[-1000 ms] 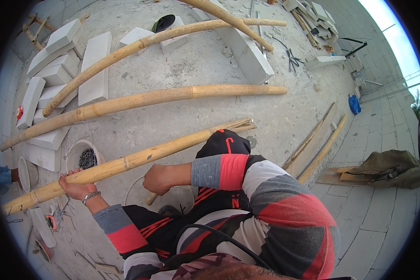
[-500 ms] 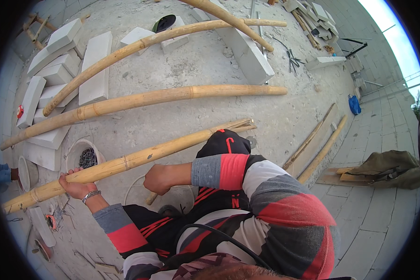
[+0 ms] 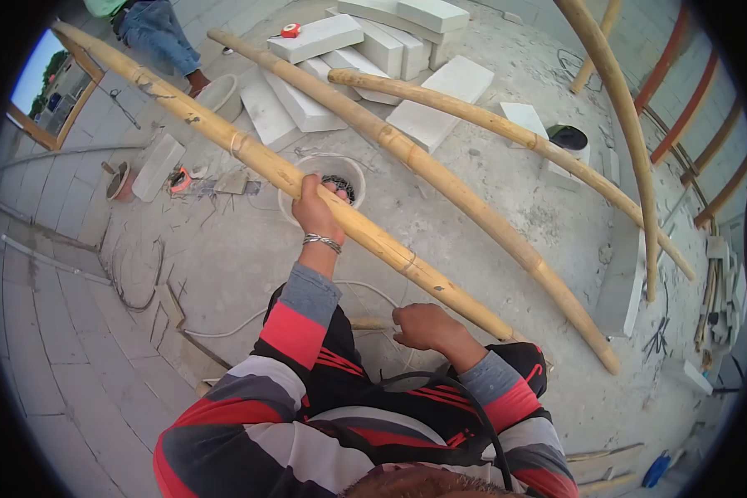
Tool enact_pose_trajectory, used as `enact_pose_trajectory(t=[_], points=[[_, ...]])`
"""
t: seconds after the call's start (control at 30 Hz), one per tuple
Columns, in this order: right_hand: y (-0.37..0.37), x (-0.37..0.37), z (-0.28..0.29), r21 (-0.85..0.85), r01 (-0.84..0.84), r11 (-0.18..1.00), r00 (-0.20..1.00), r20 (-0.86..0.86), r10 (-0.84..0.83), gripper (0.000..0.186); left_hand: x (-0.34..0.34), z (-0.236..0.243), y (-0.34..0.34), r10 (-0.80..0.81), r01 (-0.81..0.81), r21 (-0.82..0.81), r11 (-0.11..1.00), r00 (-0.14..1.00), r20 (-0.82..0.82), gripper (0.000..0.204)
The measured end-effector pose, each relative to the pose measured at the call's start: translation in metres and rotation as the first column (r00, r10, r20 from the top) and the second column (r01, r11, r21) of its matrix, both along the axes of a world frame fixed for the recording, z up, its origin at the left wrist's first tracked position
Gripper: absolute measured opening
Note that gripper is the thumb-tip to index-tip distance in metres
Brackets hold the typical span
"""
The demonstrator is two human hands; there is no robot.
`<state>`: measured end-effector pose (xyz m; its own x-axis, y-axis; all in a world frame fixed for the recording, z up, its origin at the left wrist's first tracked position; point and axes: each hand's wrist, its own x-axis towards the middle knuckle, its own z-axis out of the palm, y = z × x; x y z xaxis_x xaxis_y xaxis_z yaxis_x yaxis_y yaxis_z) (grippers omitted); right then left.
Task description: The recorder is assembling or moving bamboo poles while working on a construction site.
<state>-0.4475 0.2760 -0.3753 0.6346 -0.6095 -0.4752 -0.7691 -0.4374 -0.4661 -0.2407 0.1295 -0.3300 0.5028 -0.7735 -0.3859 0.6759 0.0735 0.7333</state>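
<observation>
A long bamboo pole (image 3: 257, 158) slants across in front of me, from the far left down to beside my right knee. My left hand (image 3: 317, 207) is wrapped round it near its middle, just above a white bucket (image 3: 287, 203) of small dark metal pieces. My right hand (image 3: 430, 328) hangs low over my lap, fingers curled; what they hold, if anything, is hidden. A short wooden stick (image 3: 368, 323) lies to its left, and whether the hand touches it I cannot tell. A pale hose (image 3: 249, 322) loops on the floor around there.
Two more bamboo poles (image 3: 423, 162) (image 3: 506, 129) lie beyond mine, and another pole (image 3: 622, 91) crosses at the right. White blocks (image 3: 382, 50) are stacked at the back, with a red tape measure (image 3: 290, 31) on one. A co-worker's leg (image 3: 158, 37) shows at the far left.
My view has swung left, so the poles now slant down to the right. My left hand still grips the bamboo pole; my right hand stays curled near my lap.
</observation>
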Motion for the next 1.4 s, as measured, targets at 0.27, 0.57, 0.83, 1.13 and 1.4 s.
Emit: enact_pose_trajectory(t=[0.27,0.57,0.83,1.13,1.4], points=[[0.001,0.029,0.021,0.187,-0.011,0.982,0.989,-0.14,0.038,0.045,0.019,-0.001,0.008,0.054,-0.054,0.022,0.998,0.998,0.012,0.024],[-0.001,0.024,0.012,0.114,-0.008,0.993,0.994,-0.109,0.02,0.036,0.009,0.002,0.004,0.055,-0.055,0.011,0.998,0.998,0.023,0.023],[-0.003,0.03,0.006,0.181,-0.027,0.983,0.983,-0.172,0.059,0.046,0.011,0.002,0.006,0.055,-0.056,0.01,0.998,0.998,0.037,0.022],[-0.002,0.029,0.014,0.157,-0.065,0.985,0.985,-0.148,0.089,0.046,0.013,0.001,0.004,0.037,-0.037,0.018,0.999,0.999,0.028,0.024],[-0.002,0.025,0.014,0.147,-0.122,0.982,0.985,-0.101,0.137,0.047,0.01,-0.001,0.007,0.006,-0.007,0.029,1.0,1.0,0.027,0.026]])
